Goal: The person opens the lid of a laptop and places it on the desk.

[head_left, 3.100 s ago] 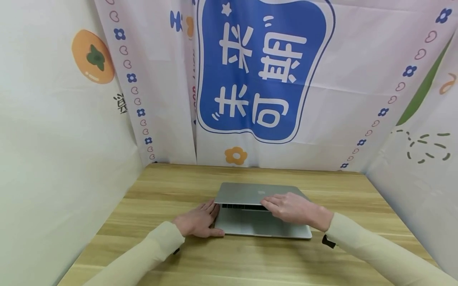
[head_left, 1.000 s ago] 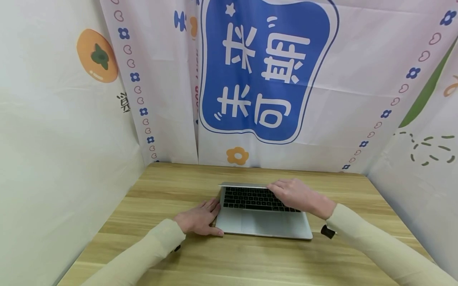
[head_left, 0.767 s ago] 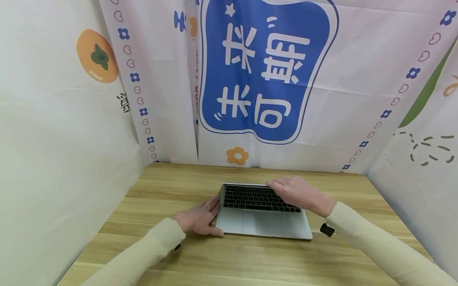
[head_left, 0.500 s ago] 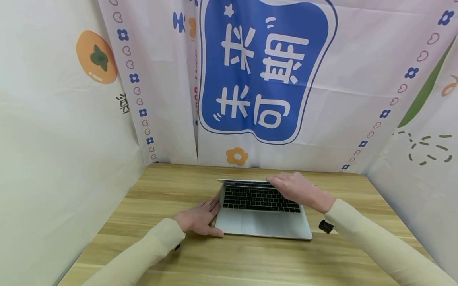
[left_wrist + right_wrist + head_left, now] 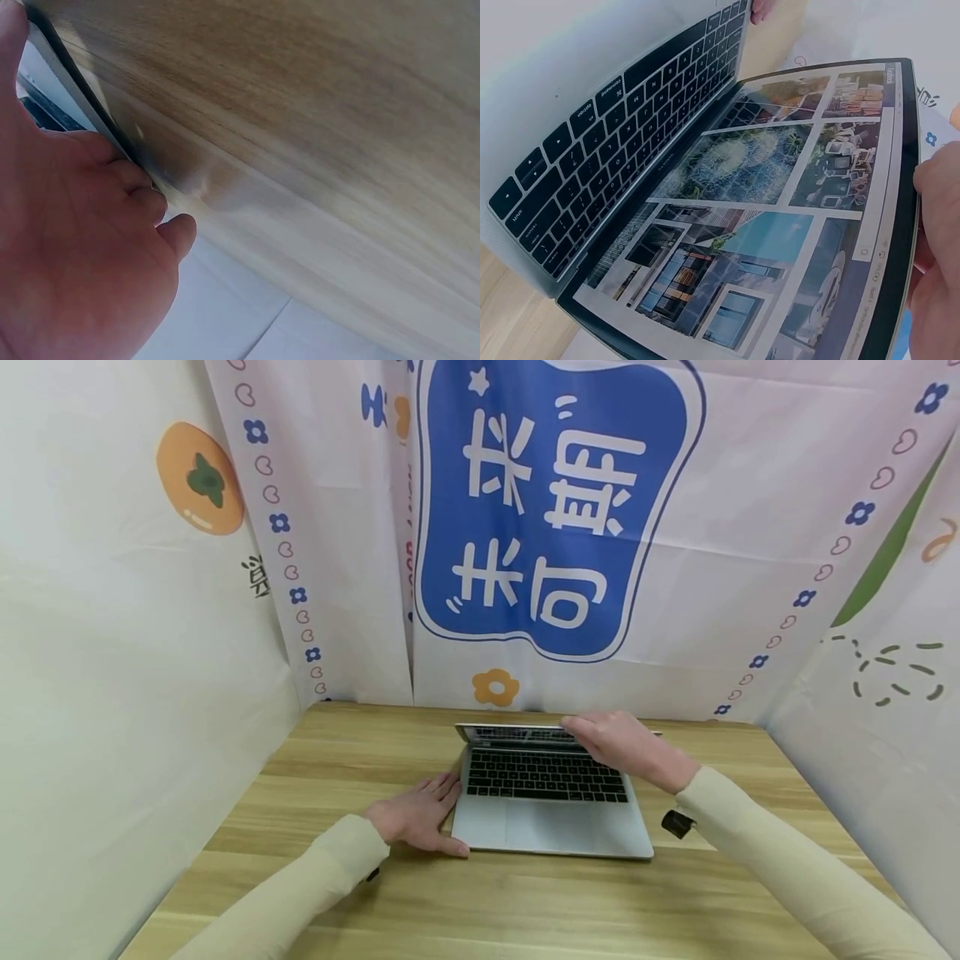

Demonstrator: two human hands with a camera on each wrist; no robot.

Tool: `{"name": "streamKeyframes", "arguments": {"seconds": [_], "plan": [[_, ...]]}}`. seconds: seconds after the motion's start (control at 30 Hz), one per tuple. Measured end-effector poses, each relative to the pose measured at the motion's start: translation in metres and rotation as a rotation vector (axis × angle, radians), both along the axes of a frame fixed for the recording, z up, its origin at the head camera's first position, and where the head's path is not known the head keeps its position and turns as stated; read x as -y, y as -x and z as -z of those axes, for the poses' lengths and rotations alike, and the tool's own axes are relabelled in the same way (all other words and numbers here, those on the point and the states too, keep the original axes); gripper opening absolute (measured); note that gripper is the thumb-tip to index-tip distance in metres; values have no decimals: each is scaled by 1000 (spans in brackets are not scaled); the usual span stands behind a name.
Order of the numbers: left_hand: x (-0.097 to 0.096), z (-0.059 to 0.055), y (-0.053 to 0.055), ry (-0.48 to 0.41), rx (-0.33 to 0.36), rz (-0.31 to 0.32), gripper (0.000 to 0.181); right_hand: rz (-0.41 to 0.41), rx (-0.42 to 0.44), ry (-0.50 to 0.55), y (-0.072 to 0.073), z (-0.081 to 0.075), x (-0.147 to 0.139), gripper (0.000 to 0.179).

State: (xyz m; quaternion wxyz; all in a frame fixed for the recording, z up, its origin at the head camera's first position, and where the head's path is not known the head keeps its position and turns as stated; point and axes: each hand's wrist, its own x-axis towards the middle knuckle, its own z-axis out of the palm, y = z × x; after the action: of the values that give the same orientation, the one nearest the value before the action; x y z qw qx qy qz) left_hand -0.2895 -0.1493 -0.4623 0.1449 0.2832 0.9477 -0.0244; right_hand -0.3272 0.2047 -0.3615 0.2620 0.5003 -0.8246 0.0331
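Note:
A silver laptop [image 5: 555,827] lies on the wooden table, its lid [image 5: 517,735] partly raised above the black keyboard. My right hand [image 5: 622,745] grips the lid's upper edge right of centre. The right wrist view shows this hand [image 5: 941,247] at the rim of the lit screen [image 5: 742,195], which displays several pictures. At the laptop's left side, my left hand [image 5: 418,817] rests on the table with fingers extended against the base; its thumb touches the front left corner. In the left wrist view, the left hand [image 5: 82,225] hides much of the laptop's edge.
The wooden table [image 5: 465,910] is bounded by a white left wall [image 5: 142,693], a printed cloth [image 5: 675,635] at the back and a white right wall [image 5: 862,760]. A black wrist device [image 5: 677,823] hangs below the right sleeve.
My right hand has lifted the lid from a narrow gap and moved up and back, exposing the keyboard and part of the screen. My left hand has stayed at the base's left side.

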Motion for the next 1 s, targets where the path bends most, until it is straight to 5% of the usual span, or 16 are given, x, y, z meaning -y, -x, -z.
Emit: {"name": "streamKeyframes", "arguments": {"seconds": [0.2,0.3,0.5,1.0], "plan": [[2,-2,0,-18,7,0,114,29,0,19,2,-1,0,16],[2,-2,1,-14,3,9,113,41,-45,2,2,1,0,21],[3,-3,2,-19,2,25,112,43,-134,-27,1,5,3,4],[9,2,4,-16,-15,58,111,62,-132,-24,-3,3,6,5]]}}
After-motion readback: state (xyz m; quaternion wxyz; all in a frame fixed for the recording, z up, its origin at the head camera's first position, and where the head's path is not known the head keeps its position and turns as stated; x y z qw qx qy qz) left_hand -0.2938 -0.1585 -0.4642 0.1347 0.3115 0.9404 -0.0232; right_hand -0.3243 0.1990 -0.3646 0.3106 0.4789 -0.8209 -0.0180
